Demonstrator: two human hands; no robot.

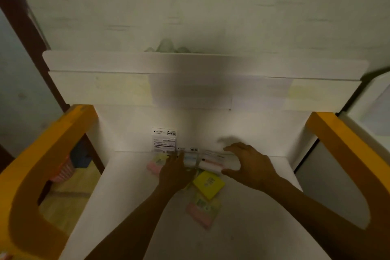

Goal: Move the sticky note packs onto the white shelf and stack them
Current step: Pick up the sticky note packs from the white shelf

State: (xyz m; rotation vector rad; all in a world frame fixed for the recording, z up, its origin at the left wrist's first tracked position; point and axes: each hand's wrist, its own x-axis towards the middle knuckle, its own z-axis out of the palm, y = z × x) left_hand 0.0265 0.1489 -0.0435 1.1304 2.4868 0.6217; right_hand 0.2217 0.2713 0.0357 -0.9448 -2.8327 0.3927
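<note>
The left hand lies with fingers stretched forward over a clear-wrapped pack of pastel sticky notes at the back edge of the white worktop, though whether it pinches the pack is too blurred to tell; the right hand hovers just beside that pack, fingers and thumb spread open around a second pack with a pink stripe. Nearer the person than that pink-striped pack lie a yellow pack and a pink and green pack, with another pink pack beyond the left hand. The white shelf sits above, against the wall.
</note>
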